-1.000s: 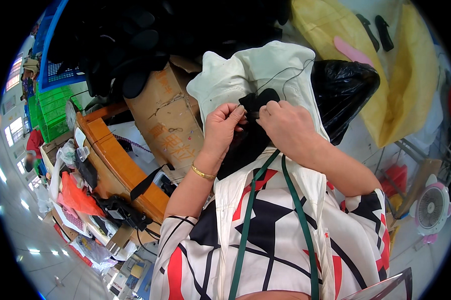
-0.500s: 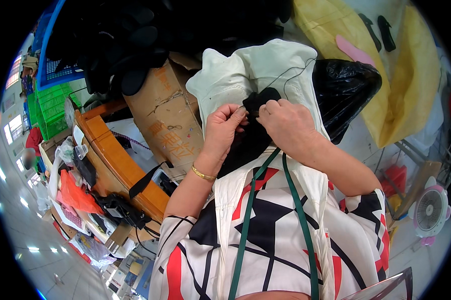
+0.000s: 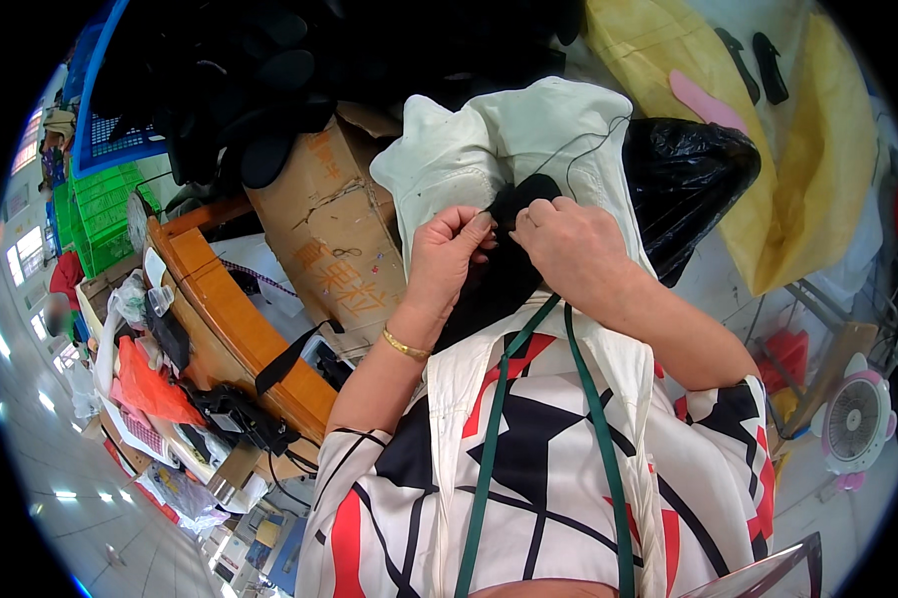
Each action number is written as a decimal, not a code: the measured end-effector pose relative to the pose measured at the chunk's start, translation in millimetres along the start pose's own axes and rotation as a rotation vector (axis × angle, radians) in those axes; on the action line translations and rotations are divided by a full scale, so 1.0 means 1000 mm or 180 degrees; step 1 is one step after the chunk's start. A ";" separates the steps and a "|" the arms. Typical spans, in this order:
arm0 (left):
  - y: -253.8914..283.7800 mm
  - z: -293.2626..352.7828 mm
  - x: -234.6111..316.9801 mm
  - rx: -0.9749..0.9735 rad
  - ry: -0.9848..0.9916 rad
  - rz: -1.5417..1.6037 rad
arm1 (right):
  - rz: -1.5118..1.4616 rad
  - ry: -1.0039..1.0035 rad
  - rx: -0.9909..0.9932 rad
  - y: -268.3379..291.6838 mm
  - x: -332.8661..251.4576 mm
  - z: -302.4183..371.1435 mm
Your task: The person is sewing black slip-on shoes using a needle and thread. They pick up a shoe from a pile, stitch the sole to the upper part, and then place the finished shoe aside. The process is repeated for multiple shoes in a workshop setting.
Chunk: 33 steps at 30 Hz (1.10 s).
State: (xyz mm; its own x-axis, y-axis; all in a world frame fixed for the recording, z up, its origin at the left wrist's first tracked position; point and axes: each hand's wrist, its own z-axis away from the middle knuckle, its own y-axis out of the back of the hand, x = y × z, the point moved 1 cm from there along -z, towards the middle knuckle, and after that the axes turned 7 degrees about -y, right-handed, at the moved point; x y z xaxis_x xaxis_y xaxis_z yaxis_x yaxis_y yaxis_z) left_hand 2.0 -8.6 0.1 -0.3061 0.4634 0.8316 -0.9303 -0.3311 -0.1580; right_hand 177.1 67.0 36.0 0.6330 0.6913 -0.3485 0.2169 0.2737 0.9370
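Black piece: soft dark work [image 3: 528, 191], held above the lap between the two hands; dark material also hangs below the fingers, though its outline merges with the shadow.
Left hand: grip [image 3: 447, 244] narrow, thumb and forefinger pinched together on the near-left edge of the black piece.
Right hand: grip [image 3: 573, 244] closed, fingers curled over the opposite side of the black piece; whether a needle or other small tool lies among them cannot be told.
Dark thread: a loose loop [image 3: 605, 134] over the white cloth [image 3: 439, 149] on the lap, leading toward the black piece; its fastened end is hidden.
Stage of work: judged to be under way, since both hands are engaged and thread lies slack beyond them.
Done portion: no completed seam or knot can be made out on the dark material.
Remaining portion: judged to include the spot between the fingertips; how much beyond it cannot be read.
Dark heap: many black pieces [image 3: 284, 70] beside the blue crate [image 3: 120, 145]; whether finished or waiting is not shown.
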 end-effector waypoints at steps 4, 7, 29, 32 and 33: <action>0.002 0.000 0.002 -0.0015 -0.0012 0.0053 | -0.0120 -0.0073 -0.0315 0.007 -0.002 0.001; 0.003 0.001 0.008 -0.0105 -0.0012 0.0123 | -0.0654 0.0106 -0.0614 0.027 -0.011 0.010; 0.015 0.008 0.032 -0.0320 -0.0594 -0.0347 | -0.0981 -0.0364 0.0672 0.051 0.026 -0.031; 0.023 0.010 0.025 0.0001 -0.0238 -0.0239 | -0.0803 -0.0232 0.0590 0.056 0.039 -0.020; 0.022 0.012 0.022 -0.0082 -0.0101 -0.0350 | -0.0737 -0.0017 0.0363 0.056 0.040 -0.017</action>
State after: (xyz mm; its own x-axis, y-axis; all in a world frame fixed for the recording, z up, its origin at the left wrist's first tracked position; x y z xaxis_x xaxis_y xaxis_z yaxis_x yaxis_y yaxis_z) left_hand -22.6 -15.9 21.1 -0.1956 0.4693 0.8611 -0.9629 -0.2582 -0.0781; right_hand 201.8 121.4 74.6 0.5606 0.6152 -0.5543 0.4388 0.3470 0.8289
